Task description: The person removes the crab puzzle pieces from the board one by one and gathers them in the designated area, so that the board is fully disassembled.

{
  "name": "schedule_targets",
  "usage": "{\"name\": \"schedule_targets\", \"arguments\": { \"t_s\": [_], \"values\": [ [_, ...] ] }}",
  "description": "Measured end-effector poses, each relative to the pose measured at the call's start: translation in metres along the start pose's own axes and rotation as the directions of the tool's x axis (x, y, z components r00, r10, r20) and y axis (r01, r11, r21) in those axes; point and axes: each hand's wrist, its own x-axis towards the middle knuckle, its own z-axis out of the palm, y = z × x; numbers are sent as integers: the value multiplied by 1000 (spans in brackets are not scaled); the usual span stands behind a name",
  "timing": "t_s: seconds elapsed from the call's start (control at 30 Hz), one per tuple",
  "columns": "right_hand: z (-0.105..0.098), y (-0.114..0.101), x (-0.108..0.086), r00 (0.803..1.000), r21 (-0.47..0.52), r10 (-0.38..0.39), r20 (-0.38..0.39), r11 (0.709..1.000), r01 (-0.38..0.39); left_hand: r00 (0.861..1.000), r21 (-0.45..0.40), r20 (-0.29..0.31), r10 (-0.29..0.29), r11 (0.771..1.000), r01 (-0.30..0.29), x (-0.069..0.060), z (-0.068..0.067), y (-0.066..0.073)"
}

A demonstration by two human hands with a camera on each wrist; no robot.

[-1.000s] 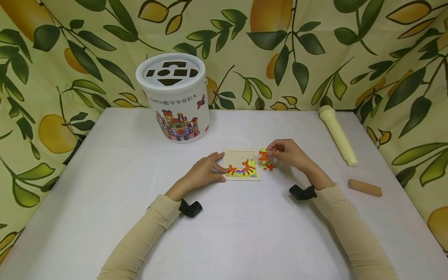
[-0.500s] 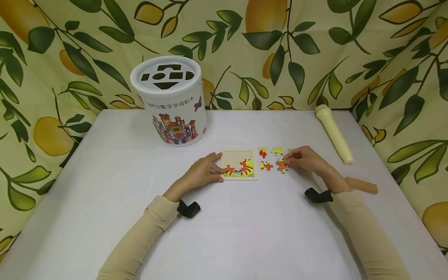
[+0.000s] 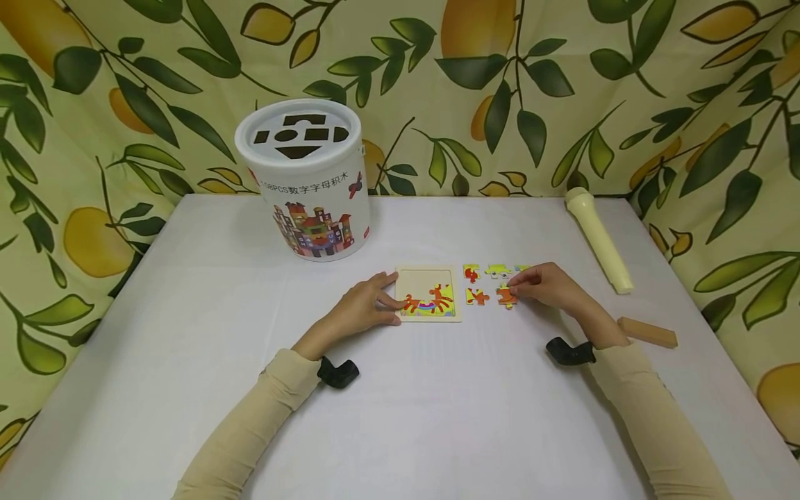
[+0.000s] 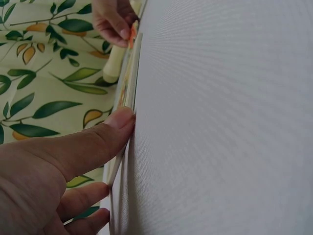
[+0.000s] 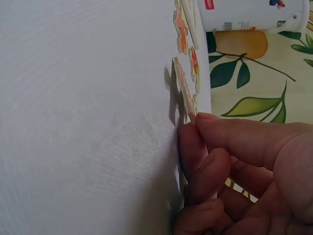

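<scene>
The wooden jigsaw tray [image 3: 427, 271] lies flat on the table, with a strip of fitted orange, yellow and rainbow-striped pieces along its near side. At its left edge my left hand [image 3: 356, 304] holds it, thumb and fingers spread along the edge; the left wrist view shows the thumb [image 4: 110, 139] on the rim. Right of the tray, my right hand [image 3: 550, 285] pinches an orange puzzle piece [image 3: 506, 297] by its right side. In the right wrist view this piece [image 5: 182, 83] casts a shadow and looks slightly tilted. Loose pieces [image 3: 477, 297] lie beside it, one partly behind the fingers.
A white block bucket [image 3: 319, 180] with a shape-hole lid stands at the back left. A cream microphone-shaped stick [image 3: 598, 239] lies at the back right. Nearer, a wooden block [image 3: 648, 332] is behind the right wrist. A patterned cloth [image 3: 475, 104] hangs behind the table.
My right hand has carried the orange puzzle piece rightward from beside the tray and lowered it, uncovering other loose pieces. My left hand stays at the tray's left edge.
</scene>
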Motion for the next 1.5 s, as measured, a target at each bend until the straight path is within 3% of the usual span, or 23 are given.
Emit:
{"name": "schedule_targets", "arguments": {
  "t_s": [0.23, 0.4, 0.73, 0.87, 1.17, 1.5],
  "values": [
    [-2, -2, -3, 1000, -32, -28, -15, 999, 27, 1000, -3, 3, -4, 1000, 4, 1, 1, -1],
    [5, -19, 0, 996, -70, -67, -51, 996, 63, 1000, -9, 5, -3, 1000, 3, 1, 0, 0],
    [47, -72, 25, 972, -103, -231, 47, 967, 234, 1000, 5, 5, -4, 1000, 4, 1, 2, -1],
    [61, -83, 31, 967, -94, -244, 73, 964, 250, 1000, 6, 8, 1, 1000, -1, 1, 1, -1],
    [73, -87, 33, 963, -172, -262, 56, 948, 268, 1000, 26, 4, 3, 1000, -3, 2, 0, -1],
    [69, -81, 32, 939, -95, -344, 23, 934, 345, 1000, 18, 2, -5, 1000, 5, 1, 0, -1]
  ]
}}
